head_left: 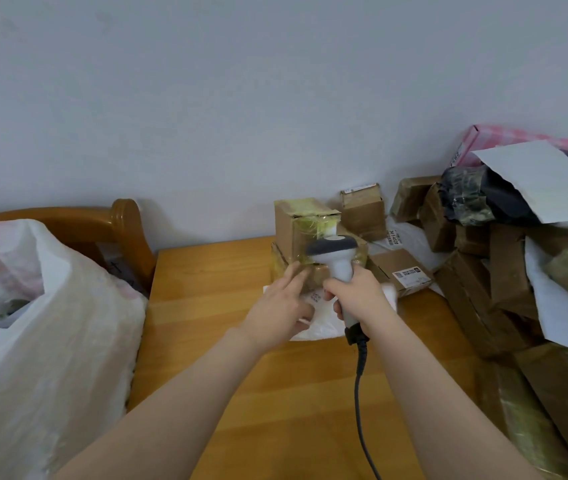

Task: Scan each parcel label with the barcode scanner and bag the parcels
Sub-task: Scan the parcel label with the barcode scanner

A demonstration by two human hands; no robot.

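Barcode scanner (336, 258), smooth grey plastic, is gripped by right hand (355, 294); left hand (277, 308) lies flat on crinkly white parcel (315, 329).

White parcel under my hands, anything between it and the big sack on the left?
Nothing visible: bare table lies between the white parcel and the sack; the brown boxes stand behind it, off that path.

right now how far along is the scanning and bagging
Done: the white sack on the left already seems to hold some parcels. In hand: the right hand grips the scanner above a white mailer, with the left hand open over it. Left: a big pile of boxes on the right.
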